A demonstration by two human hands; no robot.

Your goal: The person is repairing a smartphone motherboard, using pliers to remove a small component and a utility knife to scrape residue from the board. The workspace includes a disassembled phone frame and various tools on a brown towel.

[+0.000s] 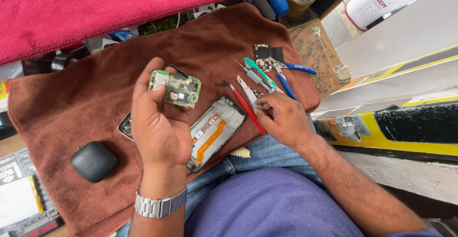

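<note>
Two hands: both busy over the brown towel point(95, 103)
Left hand point(160, 122): pinching a green circuit board point(180, 89)
Right hand point(281, 117): closing on metal tweezers point(248, 91), beside the opened phone point(214, 129)

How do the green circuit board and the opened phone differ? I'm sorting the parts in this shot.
The circuit board is small, green and held up in the left hand; the opened phone is longer, silver with an orange strip, and lies flat on the brown towel. Both show bare electronics.
</note>
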